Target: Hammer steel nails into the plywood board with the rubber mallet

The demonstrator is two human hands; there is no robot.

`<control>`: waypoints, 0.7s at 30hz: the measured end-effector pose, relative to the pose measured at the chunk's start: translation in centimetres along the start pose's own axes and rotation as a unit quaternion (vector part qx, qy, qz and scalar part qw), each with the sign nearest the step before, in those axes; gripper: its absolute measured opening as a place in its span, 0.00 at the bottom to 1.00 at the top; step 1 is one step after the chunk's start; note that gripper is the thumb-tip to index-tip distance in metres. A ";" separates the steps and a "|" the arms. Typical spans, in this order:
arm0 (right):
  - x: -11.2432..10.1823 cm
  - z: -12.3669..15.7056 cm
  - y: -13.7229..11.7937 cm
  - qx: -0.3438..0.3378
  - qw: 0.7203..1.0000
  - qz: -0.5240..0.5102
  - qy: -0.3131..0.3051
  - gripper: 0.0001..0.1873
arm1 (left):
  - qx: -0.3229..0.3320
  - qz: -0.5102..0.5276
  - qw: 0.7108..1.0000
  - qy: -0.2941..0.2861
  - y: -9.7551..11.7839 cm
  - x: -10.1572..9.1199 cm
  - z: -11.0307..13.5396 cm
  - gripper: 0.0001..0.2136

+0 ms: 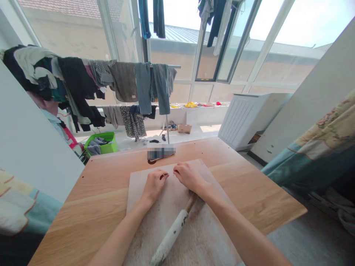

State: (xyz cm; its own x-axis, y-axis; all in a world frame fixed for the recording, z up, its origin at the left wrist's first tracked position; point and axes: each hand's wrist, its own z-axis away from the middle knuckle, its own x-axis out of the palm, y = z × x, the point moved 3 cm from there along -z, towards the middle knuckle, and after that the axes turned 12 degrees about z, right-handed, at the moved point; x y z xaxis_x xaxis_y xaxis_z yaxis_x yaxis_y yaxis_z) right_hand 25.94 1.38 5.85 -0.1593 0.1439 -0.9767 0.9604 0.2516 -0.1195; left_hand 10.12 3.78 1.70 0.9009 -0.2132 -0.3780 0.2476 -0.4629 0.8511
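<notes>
My left hand (154, 183) and my right hand (188, 175) rest close together at the far end of a pale floured mat (144, 207) on a wooden table (97, 199). Both hands have their fingertips pinched. A small dark thing shows between the left fingers; I cannot make out what it is. A flour-dusted rolling pin (173, 232) lies on the mat, slanting under my right wrist. Just past the mat lies a dark object (161, 152) that is blurred out.
A drying rack hung with clothes (122, 83) stands beyond the table in front of large windows. A green basket (102, 144) sits on the floor at left. A white appliance (246, 118) stands at right. Patterned fabric (324, 147) hangs at the right edge.
</notes>
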 end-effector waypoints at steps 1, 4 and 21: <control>0.0 0.0 -0.1 0.002 1.000 -0.007 0.008 0.11 | 0.001 0.012 1.000 0.015 0.1 -0.1 -0.2 0.08; -0.5 0.1 -0.3 0.019 0.999 -0.034 0.033 0.12 | -0.005 0.059 0.992 0.109 0.6 -0.9 -0.5 0.10; -4.6 4.4 -1.1 -0.004 0.992 -0.126 0.015 0.19 | -0.020 -0.096 0.993 -0.064 2.6 -5.1 5.8 0.17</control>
State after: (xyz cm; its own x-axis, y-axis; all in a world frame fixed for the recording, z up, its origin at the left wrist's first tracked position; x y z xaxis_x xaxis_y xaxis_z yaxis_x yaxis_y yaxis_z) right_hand 26.65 -3.75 9.71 -0.4003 0.1052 -0.9103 0.8879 0.2902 -0.3569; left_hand 4.10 -1.33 3.77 0.7833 -0.2332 -0.5763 0.4270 -0.4719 0.7714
